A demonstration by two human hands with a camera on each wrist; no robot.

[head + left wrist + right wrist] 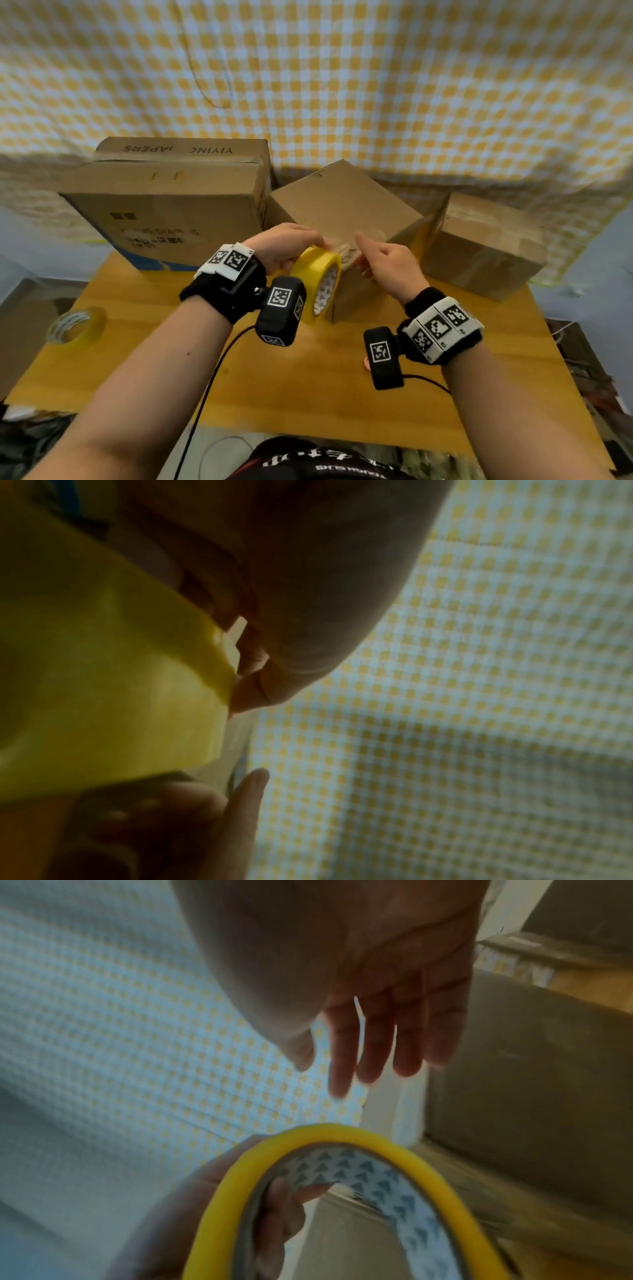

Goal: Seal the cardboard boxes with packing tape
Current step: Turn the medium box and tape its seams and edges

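The left hand grips a yellow packing tape roll, fingers through its core, holding it against the near top edge of the middle cardboard box. The right hand hovers just beside the roll, fingers relaxed and straight, holding nothing.
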